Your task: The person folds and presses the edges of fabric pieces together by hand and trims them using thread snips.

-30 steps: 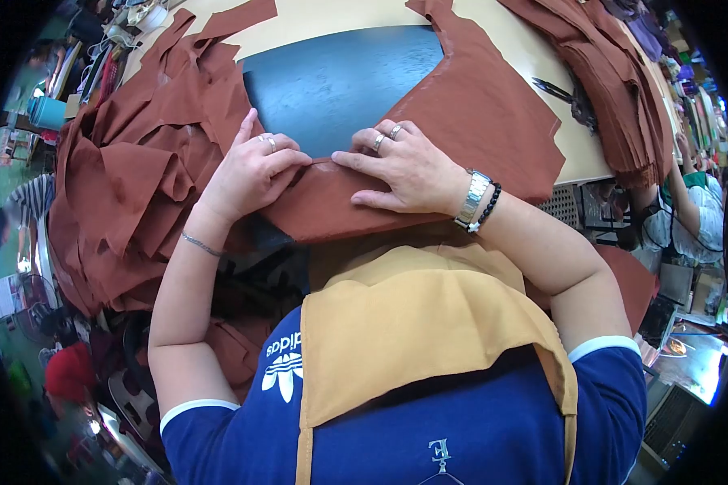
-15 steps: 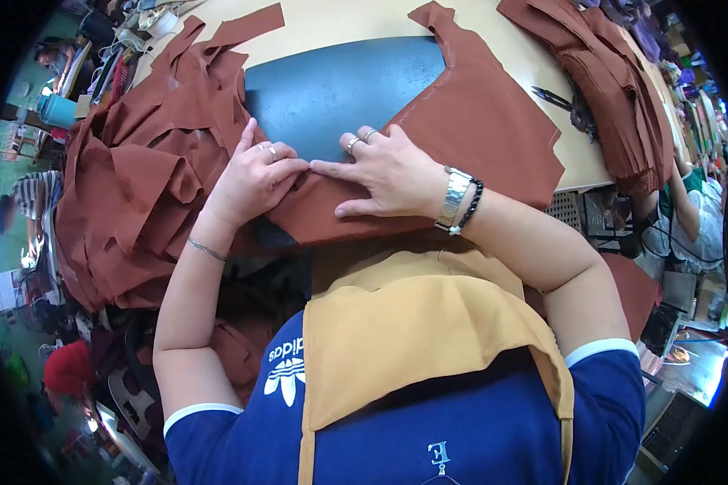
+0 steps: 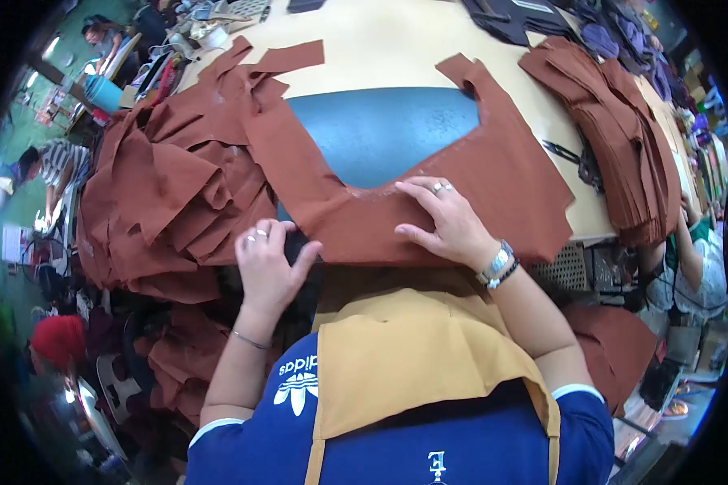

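Note:
A rust-brown cut piece of cloth [image 3: 510, 178] lies spread over a dark blue-grey board [image 3: 388, 129], with a curved inner edge facing the far side. My right hand [image 3: 453, 222] rests on the near part of this cloth, fingers apart, the thumb and forefinger on its surface. At the cloth's near left edge is my left hand [image 3: 268, 263], its thumb held away from the fingers and nothing visible in it. Whether its fingertips touch the cloth or the board, I cannot tell. A crumpled heap of the same cloth [image 3: 162, 186] lies just left of that hand.
Folded brown cloth pieces [image 3: 615, 137] are stacked at the right of the pale table [image 3: 364, 40]. Black scissors [image 3: 574, 158] lie beside the stack. Dark cloth [image 3: 510, 20] sits at the far edge. Other people work at left and right.
A strip on the cloth's left side now lies flat across the board's left end. My hands have moved apart and nearer my body; the left has left the cloth's inner edge. The view has shifted.

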`<state>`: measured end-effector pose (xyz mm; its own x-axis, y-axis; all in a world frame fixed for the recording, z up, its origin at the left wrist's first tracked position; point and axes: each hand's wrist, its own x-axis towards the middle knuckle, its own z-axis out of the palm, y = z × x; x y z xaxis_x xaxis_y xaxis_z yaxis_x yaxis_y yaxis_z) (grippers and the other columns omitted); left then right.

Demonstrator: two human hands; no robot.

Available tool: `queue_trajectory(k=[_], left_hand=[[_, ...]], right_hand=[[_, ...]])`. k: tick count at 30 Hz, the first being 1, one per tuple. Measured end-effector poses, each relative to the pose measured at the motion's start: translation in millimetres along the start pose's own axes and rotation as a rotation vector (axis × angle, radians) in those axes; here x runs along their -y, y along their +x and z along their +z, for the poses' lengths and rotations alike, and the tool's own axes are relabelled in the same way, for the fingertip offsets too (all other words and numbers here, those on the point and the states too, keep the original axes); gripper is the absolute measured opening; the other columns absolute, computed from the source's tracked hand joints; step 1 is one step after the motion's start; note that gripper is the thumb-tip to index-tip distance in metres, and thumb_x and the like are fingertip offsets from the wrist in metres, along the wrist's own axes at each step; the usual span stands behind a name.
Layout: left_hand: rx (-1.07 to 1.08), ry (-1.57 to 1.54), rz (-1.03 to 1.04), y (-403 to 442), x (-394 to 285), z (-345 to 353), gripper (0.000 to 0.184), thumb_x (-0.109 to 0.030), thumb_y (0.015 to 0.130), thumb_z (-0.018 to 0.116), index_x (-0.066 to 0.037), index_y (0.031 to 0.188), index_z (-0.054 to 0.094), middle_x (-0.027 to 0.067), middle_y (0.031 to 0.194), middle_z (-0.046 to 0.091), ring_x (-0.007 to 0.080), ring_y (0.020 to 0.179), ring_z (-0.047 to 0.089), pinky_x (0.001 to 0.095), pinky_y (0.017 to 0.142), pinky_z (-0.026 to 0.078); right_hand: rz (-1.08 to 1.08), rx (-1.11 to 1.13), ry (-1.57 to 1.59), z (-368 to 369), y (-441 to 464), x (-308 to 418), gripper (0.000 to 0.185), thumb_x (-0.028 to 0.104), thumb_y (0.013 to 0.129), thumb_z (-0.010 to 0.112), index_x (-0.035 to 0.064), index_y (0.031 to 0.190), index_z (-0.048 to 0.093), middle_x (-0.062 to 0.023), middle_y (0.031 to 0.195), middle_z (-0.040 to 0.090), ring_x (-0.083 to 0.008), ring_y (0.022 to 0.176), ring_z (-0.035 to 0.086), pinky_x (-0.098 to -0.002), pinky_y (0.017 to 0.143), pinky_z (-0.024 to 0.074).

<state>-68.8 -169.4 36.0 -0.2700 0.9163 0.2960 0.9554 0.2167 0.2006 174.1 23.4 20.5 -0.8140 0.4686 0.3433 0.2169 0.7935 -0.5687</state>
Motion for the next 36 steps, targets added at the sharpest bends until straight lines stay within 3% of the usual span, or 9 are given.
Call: queue_trajectory(k=[7,8,12,15,22,27,29,33,36], left_hand=[[-0.069,-0.141,-0.045,9.8,-43.8,31.6,0.04,-0.037,0.08,0.076,0.001,0.079,0.065,0.0226,0.098,0.062,0.0386,0.092,0.058,0.0467,0.08,0.042],[0.113,-0.13,-0.108,13.4,-48.3,30.9,0.035,-0.031,0.089,0.071,0.004,0.092,0.066,0.0194,0.104,0.064,0.0312,0.096,0.062,0.0422,0.085,0.045],[-0.244,-1.507,-0.398,30.7,-52.0,23.5,0.029,-0.018,0.102,0.055,0.002,0.123,0.061,0.0082,0.117,0.067,0.0222,0.115,0.059,0.0325,0.101,0.042],[-0.557,-1.542,-0.783,18.8,11.2,-31.1,0.041,-0.031,0.102,0.055,0.0,0.128,0.06,0.0069,0.125,0.063,0.0181,0.116,0.059,0.0328,0.103,0.045],[-1.473,-0.969,-0.688,-126.1,182.9,-240.8,0.043,-0.036,0.098,0.043,-0.006,0.123,0.063,0.0106,0.128,0.063,0.0287,0.12,0.058,0.0443,0.105,0.044],[-1.968,-0.171,-0.481,-176.0,167.5,-342.5,0.041,-0.025,0.094,0.041,0.007,0.109,0.061,0.0256,0.117,0.064,0.0409,0.109,0.063,0.0514,0.097,0.051],[-1.278,1.04,-0.877,-257.7,238.5,-381.2,0.042,-0.026,0.093,0.044,0.01,0.108,0.059,0.0291,0.11,0.065,0.045,0.106,0.063,0.0515,0.094,0.051],[-1.2,0.662,-0.965,-177.8,225.0,-301.0,0.061,-0.043,0.101,0.042,0.015,0.107,0.058,0.0392,0.112,0.061,0.052,0.104,0.06,0.0549,0.089,0.046],[-0.546,0.506,-1.135,-190.5,283.3,-196.4,0.059,-0.044,0.101,0.039,0.011,0.104,0.061,0.0375,0.101,0.062,0.0505,0.101,0.062,0.0573,0.083,0.049]], right_hand=[[0.082,-0.092,0.052,18.0,5.0,13.9,0.055,0.024,0.088,0.071,0.0015,0.135,0.053,-0.0197,0.125,0.06,-0.0364,0.116,0.055,-0.0436,0.101,0.0447],[0.093,-0.09,0.097,19.3,5.7,15.3,0.054,0.023,0.088,0.071,0.0013,0.135,0.052,-0.0204,0.126,0.06,-0.037,0.116,0.055,-0.0439,0.101,0.0447],[0.201,-0.132,0.52,8.0,4.8,19.0,0.049,0.014,0.093,0.067,-0.0007,0.137,0.05,-0.015,0.133,0.057,-0.0272,0.126,0.052,-0.039,0.106,0.0415],[0.26,-0.232,0.539,-16.1,6.9,-4.2,0.047,0.012,0.095,0.063,-0.0003,0.138,0.049,-0.0142,0.136,0.054,-0.0235,0.128,0.05,-0.0365,0.108,0.0394],[0.317,-0.116,0.045,-28.1,-12.7,-65.3,0.038,0.018,0.099,0.06,0.0004,0.133,0.056,-0.0117,0.129,0.059,-0.0209,0.123,0.053,-0.0337,0.106,0.0389],[0.207,-0.104,-0.112,-24.0,-12.5,-61.8,0.033,0.016,0.094,0.066,0.0014,0.124,0.062,-0.014,0.124,0.062,-0.0283,0.118,0.055,-0.0387,0.104,0.0405],[0.215,-0.099,-0.095,-23.8,-12.3,-62.6,0.032,0.015,0.094,0.067,0.0019,0.122,0.063,-0.0141,0.125,0.062,-0.0285,0.118,0.055,-0.0388,0.104,0.0406],[0.197,-0.095,-0.131,-23.9,-13.7,-65.1,0.03,0.014,0.093,0.066,0.0014,0.12,0.064,-0.0132,0.124,0.062,-0.0274,0.118,0.055,-0.0376,0.104,0.0404],[0.198,-0.097,-0.152,-25.1,-11.8,-57.9,0.03,0.013,0.092,0.067,0.001,0.119,0.064,-0.0126,0.123,0.062,-0.0266,0.117,0.056,-0.0369,0.104,0.0412]])
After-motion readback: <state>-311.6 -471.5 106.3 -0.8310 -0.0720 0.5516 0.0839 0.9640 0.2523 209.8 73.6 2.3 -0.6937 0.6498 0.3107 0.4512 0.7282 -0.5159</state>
